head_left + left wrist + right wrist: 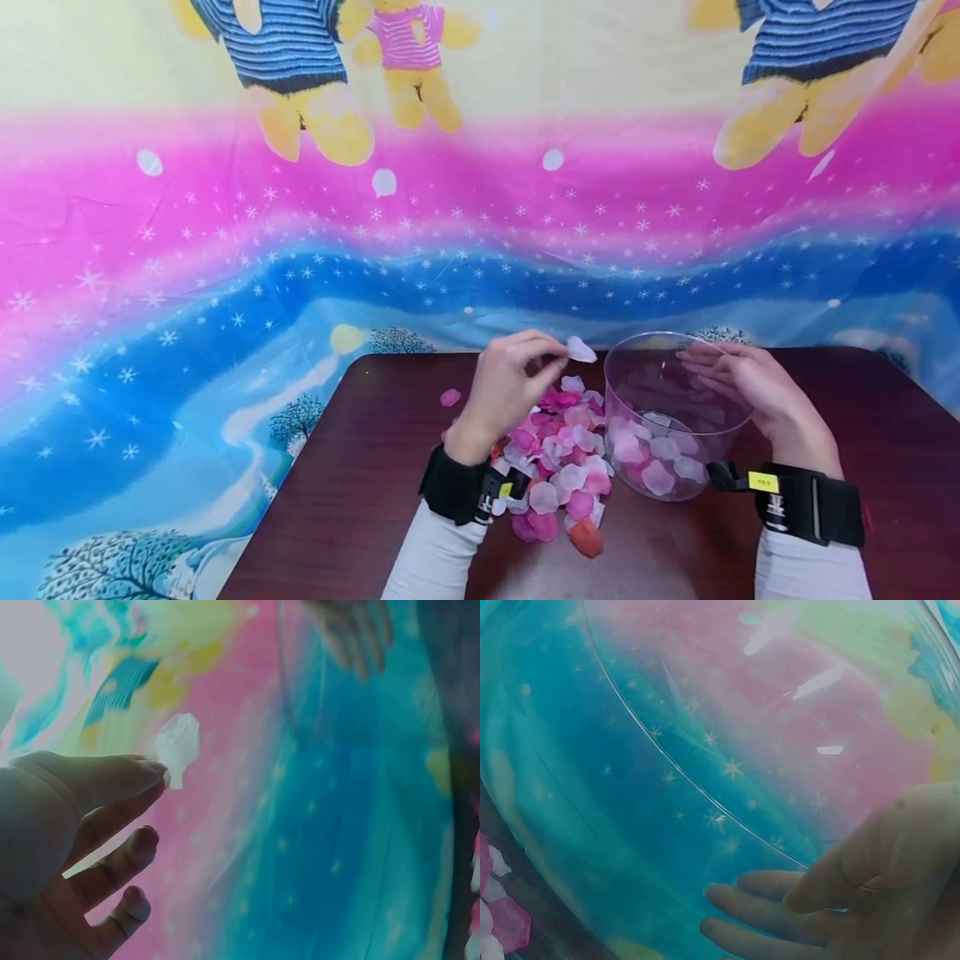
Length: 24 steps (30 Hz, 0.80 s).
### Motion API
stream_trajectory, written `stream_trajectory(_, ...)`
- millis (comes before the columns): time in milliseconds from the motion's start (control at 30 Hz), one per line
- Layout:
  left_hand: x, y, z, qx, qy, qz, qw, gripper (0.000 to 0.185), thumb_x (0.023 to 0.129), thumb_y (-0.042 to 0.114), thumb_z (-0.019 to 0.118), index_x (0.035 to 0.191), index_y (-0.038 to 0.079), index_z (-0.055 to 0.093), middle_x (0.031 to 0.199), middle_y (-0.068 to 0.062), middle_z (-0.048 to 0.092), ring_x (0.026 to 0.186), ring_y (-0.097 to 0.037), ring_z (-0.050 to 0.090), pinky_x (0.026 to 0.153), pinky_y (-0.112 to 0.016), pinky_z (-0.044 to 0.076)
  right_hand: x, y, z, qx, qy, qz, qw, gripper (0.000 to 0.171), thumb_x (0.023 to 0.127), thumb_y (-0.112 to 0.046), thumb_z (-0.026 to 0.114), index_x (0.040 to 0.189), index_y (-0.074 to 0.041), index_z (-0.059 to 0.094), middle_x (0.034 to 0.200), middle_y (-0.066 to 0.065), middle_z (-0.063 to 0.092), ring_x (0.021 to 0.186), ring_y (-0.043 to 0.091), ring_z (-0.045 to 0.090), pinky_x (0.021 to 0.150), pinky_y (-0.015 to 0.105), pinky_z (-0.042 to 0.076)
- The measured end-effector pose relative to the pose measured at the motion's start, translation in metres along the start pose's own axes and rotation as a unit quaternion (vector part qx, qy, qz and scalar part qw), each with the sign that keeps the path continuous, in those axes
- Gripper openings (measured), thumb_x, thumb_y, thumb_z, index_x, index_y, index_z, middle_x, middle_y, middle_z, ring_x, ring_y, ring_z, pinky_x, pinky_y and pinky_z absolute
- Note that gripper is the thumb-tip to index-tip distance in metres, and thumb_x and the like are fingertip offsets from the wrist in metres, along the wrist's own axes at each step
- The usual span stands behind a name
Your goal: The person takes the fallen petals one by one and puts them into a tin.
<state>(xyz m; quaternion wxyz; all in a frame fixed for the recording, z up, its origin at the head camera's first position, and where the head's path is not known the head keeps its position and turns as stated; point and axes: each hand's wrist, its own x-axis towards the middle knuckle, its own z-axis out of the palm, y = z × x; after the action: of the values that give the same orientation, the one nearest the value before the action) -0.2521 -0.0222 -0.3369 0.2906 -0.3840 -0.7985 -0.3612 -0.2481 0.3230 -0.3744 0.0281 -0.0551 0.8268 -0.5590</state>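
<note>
Between thumb and index finger, my left hand (510, 379) pinches a pale, nearly white petal (581, 350) by its narrow end. In the left wrist view the same petal (178, 746) stands up from the fingertips, and the other fingers are loosely bent. My right hand (757, 387) rests at the right side of a clear round tub (678, 425), its fingers fairly straight along the wall near the rim. Pink and pale petals (658, 477) lie on the tub's bottom. Left of it is a heap of loose petals (558, 458), partly hidden by my left wrist.
A dark wooden table (345, 475) carries everything. One pink petal (451, 397) lies apart at the heap's left, and a red one (587, 538) at its near edge. A printed cloth (465, 208) hangs behind the table.
</note>
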Motion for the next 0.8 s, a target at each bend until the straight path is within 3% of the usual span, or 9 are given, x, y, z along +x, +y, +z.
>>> stream_trajectory(167, 0.000, 0.016, 0.023, 0.025, -0.021, 0.028, 0.9991, 0.011, 0.092, 0.013, 0.078, 0.103, 0.014, 0.081, 0.099, 0.004, 0.075, 0.082, -0.006, 0.067, 0.073, -0.017, 0.051, 0.000, -0.002, 0.000, -0.005, 0.000, 0.002, 1.000, 0.052, 0.108, -0.007, 0.019, 0.158, 0.001, 0.033, 0.153, 0.026, 0.046, 0.127, 0.008, 0.059, 0.099, 0.023, 0.050)
stream_trajectory(400, -0.004, 0.023, 0.039, 0.060, -0.073, 0.028, 0.9951, 0.017, 0.093, 0.020, 0.077, 0.110, 0.017, 0.080, 0.107, 0.005, 0.075, 0.099, -0.009, 0.070, 0.090, -0.023, 0.050, 0.001, -0.001, 0.000, -0.006, 0.003, 0.005, 1.000, 0.054, 0.106, -0.005, 0.019, 0.157, 0.001, 0.034, 0.153, 0.025, 0.046, 0.131, 0.015, 0.058, 0.098, 0.022, 0.050)
stream_trajectory(567, -0.003, 0.019, 0.034, 0.058, -0.077, 0.020, 0.9951, 0.021, 0.095, 0.019, 0.076, 0.116, 0.016, 0.077, 0.110, 0.004, 0.074, 0.091, -0.008, 0.068, 0.080, -0.018, 0.050, 0.001, -0.001, 0.001, -0.007, 0.003, 0.003, 1.000, 0.053, 0.107, -0.005, 0.020, 0.157, 0.000, 0.034, 0.153, 0.025, 0.046, 0.134, 0.020, 0.056, 0.098, 0.022, 0.050)
stream_trajectory(800, -0.002, -0.001, 0.009, 0.056, -0.052, -0.025, 0.9968, 0.020, 0.096, 0.017, 0.074, 0.115, 0.016, 0.076, 0.108, 0.004, 0.073, 0.075, -0.005, 0.058, 0.063, -0.018, 0.042, 0.001, -0.002, -0.001, -0.005, 0.003, 0.005, 1.000, 0.053, 0.107, -0.006, 0.020, 0.157, 0.000, 0.034, 0.153, 0.025, 0.046, 0.124, 0.004, 0.060, 0.098, 0.022, 0.050)
